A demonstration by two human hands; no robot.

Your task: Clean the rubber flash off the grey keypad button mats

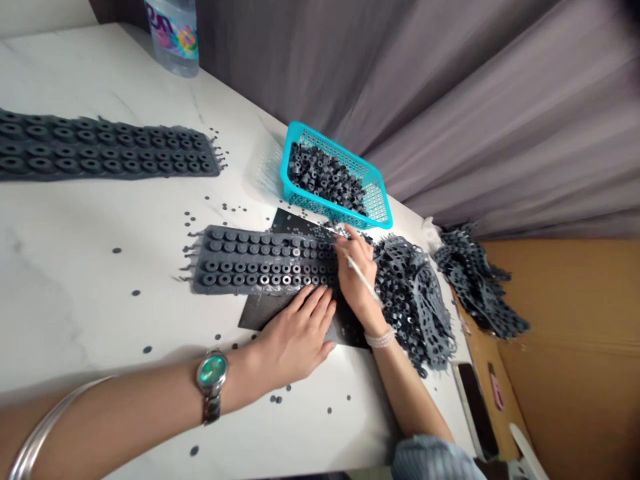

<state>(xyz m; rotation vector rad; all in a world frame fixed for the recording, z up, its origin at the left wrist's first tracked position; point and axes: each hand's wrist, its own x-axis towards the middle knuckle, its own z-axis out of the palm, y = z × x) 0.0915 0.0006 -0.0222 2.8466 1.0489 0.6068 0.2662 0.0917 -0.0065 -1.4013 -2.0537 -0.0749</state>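
the dark rubber sheet (233, 263) lies across the middle of the bench (75, 280), its rows of round studs facing up and its right part over a black mat (265, 310). the person's left hand (303, 333) isn't grasping anything; it lies flat, fingers stretched out, their tips on the sheet's near edge. the right hand (357, 270) is closed around a thin white stick (361, 277) at the sheet's right end, and i can't make out the stick's tip from here. there's a watch (213, 370) on the left wrist and a beaded bracelet (381, 338) on the right.

just beside the right hand sits a heap of small black rings (397, 300), with a holed scrap sheet (434, 313) lying against it. beyond, near the curtain (475, 100), a turquoise basket (340, 219) holds plenty more little black pieces (325, 177). a second studded sheet (100, 150) lies off to the left, and a plastic bottle (175, 40) stands behind it. tiny dark discs (136, 293) are scattered about the bench.
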